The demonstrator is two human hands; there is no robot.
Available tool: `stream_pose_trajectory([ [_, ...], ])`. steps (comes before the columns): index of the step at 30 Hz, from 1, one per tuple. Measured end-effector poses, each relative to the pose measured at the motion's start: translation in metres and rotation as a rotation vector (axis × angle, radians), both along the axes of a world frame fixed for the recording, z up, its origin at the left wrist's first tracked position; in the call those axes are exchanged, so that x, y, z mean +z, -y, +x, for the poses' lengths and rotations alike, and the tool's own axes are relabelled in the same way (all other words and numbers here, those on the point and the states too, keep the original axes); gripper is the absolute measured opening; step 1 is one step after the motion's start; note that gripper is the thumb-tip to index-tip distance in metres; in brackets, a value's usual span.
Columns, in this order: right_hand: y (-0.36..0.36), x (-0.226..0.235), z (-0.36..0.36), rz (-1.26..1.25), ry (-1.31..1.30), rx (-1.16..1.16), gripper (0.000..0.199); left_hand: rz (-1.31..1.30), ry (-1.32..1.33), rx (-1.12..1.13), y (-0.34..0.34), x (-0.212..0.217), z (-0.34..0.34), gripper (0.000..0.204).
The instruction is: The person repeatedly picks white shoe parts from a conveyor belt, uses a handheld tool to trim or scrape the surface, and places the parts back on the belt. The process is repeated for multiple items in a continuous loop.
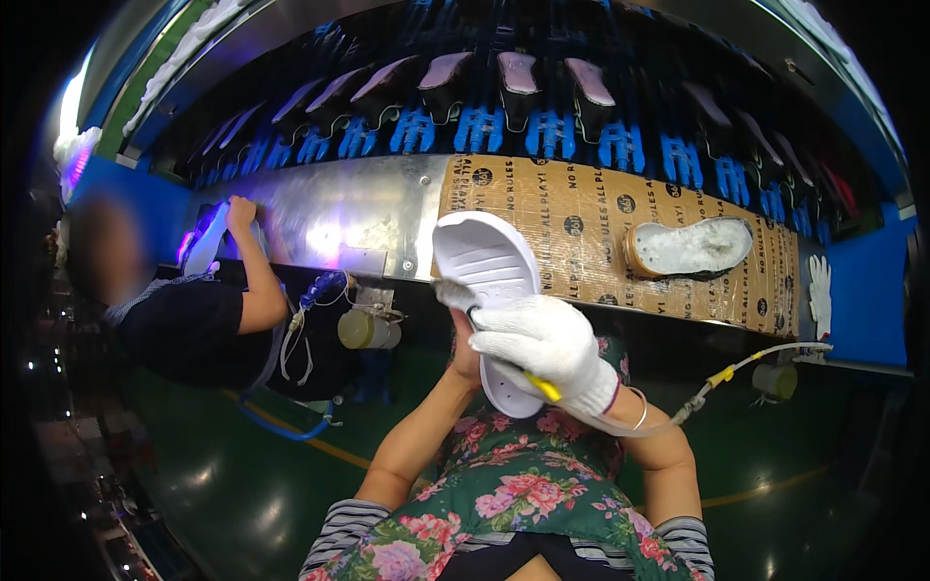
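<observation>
I am holding a white shoe sole [489,290] up in front of me, with its toe end pointing to about 11 o'clock. My left hand [466,356] is bare and sits behind the sole, closed around its lower part, so I can only see a bit of it. My right hand [544,347] has a white glove on and is closed around a brush [463,300] with a yellow handle. The brush tip is touching the sole near its middle. A thin clear tube [717,380] runs from the brush out toward 3 o'clock.

Here is what I think could go wrong. The tube hangs loose, so it could pull on my hand and make the brush slide off the sole. Then I might smear my bare hand or my flowery apron [513,504]. My left hand holds the sole only at its lower end, so if I push too hard with the brush the sole may tip or slip out.

At 2 o'clock another sole [690,247], a fuzzy one, lies on the brown cardboard [581,223] on the bench. At 9 o'clock another person's hand [239,211] is busy at the bench, well apart from me.
</observation>
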State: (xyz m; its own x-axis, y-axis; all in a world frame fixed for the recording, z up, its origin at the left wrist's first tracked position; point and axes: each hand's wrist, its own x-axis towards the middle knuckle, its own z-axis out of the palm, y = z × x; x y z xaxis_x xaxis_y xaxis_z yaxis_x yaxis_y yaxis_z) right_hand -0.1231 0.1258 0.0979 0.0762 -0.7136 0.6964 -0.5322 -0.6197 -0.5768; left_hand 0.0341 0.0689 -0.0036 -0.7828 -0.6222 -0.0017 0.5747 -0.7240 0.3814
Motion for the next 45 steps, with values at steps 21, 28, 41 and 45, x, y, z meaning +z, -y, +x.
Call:
stream_pose_trajectory([
  [21,-0.008,-0.031,0.015,0.002,0.02,0.033,0.028,-0.077,0.071,-0.008,0.036,-0.006,0.014,0.126],
  [28,-0.002,-0.034,0.013,-0.038,0.098,-0.064,0.029,-0.17,0.063,-0.035,0.049,-0.008,0.013,0.128],
  [41,-0.019,-0.039,0.02,0.025,0.083,0.149,0.037,-0.07,-0.255,0.113,0.069,-0.006,0.001,0.128],
  [45,-0.013,-0.044,0.01,0.018,0.16,0.041,0.036,-0.115,-0.264,0.075,0.078,-0.009,0.002,0.128],
])
